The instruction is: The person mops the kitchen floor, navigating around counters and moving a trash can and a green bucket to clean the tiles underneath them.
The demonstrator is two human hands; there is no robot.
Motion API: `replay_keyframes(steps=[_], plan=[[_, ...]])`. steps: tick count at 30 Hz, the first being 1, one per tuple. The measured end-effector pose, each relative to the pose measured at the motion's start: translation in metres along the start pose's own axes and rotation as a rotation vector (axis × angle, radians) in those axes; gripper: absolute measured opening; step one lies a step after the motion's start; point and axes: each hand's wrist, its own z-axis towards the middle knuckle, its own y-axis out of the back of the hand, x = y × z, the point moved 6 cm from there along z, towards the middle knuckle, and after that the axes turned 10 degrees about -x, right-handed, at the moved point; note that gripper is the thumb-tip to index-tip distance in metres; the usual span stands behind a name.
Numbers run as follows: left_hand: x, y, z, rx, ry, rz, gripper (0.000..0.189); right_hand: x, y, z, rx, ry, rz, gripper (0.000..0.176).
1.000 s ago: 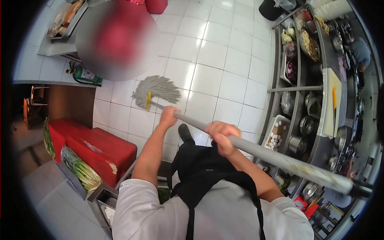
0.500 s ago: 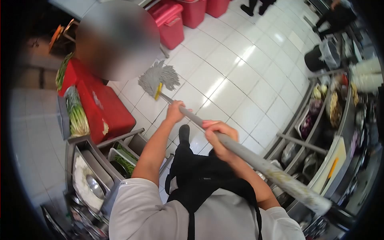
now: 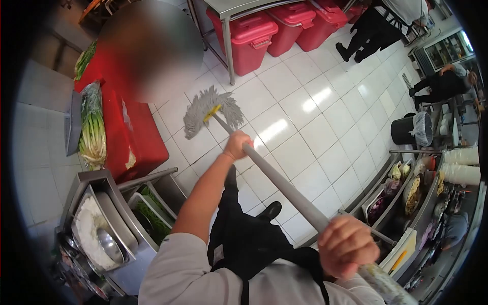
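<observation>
A mop point(image 3: 279, 183) with a long grey handle runs diagonally across the head view. Its grey string head point(image 3: 195, 118) lies spread on the white tiled floor, joined to the handle by a yellow clamp point(image 3: 212, 112). Low on the handle, my left hand point(image 3: 238, 145) is wrapped round it, not far from the clamp. My right hand point(image 3: 347, 247) grips the upper part, close to my chest. Beyond it, the whitish, stained end of the handle runs out of the picture at the bottom right.
Red lidded bins point(image 3: 249, 43) stand under a steel table point(image 3: 231, 6). At left, bagged green onions point(image 3: 92, 129) lie by a red container point(image 3: 133, 142). Counters with food pans point(image 3: 377, 206) flank me. Two people are at the upper right, near a black bucket point(image 3: 402, 131).
My right hand has moved back along with the handle, nearer my body and lower right. The mop head has shifted slightly right. My view has tilted up, and my feet have changed position.
</observation>
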Motion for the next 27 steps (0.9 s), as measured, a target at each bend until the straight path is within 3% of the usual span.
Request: replay_keyframes(steps=[3,5,7,11,14,17,18,19,21,22,23,26,27], plan=[[0.101,0.038,0.04,0.063,0.022,0.134,0.023,-0.082,-0.027,-0.023,0.083,-0.089,-0.119,0.03],[0.168,0.068,0.063,0.137,0.199,0.404,0.019,-0.144,-0.041,-0.034,0.161,-0.143,-0.185,0.023],[0.167,0.101,0.091,0.136,0.38,0.718,0.039,-0.194,-0.053,-0.04,0.243,-0.241,-0.308,0.016],[0.174,0.108,0.097,0.11,0.339,0.437,0.036,-0.229,-0.041,-0.07,0.164,-0.533,-0.38,0.01],[0.151,0.097,0.073,0.012,0.361,0.425,0.034,-0.19,-0.047,-0.057,0.204,-0.471,-0.472,0.014],[0.077,0.086,0.056,-0.189,0.16,0.398,0.036,-0.145,-0.033,-0.027,0.132,-0.446,-0.37,0.013],[0.055,0.083,0.049,-0.146,0.245,0.354,0.039,-0.125,-0.034,-0.012,0.181,-0.433,-0.376,0.013],[0.031,0.081,0.037,-0.219,0.148,0.331,0.039,-0.103,-0.036,0.002,0.241,-0.393,-0.362,0.014],[-0.016,0.075,0.023,-0.066,0.254,0.282,0.043,-0.058,-0.045,0.021,0.154,-0.347,-0.364,0.028],[-0.038,0.07,0.015,-0.068,0.104,0.215,0.044,-0.039,-0.046,0.024,0.163,-0.351,-0.275,0.037],[-0.052,0.066,0.001,-0.031,0.124,0.136,0.045,-0.025,-0.048,0.022,0.182,-0.343,-0.113,0.041],[-0.068,0.065,-0.024,0.02,0.194,-0.043,0.039,-0.005,-0.066,0.03,0.474,-0.328,0.188,0.029],[-0.066,0.069,-0.024,-0.02,0.152,-0.027,0.037,-0.007,-0.068,0.028,0.449,-0.295,0.176,0.029]])
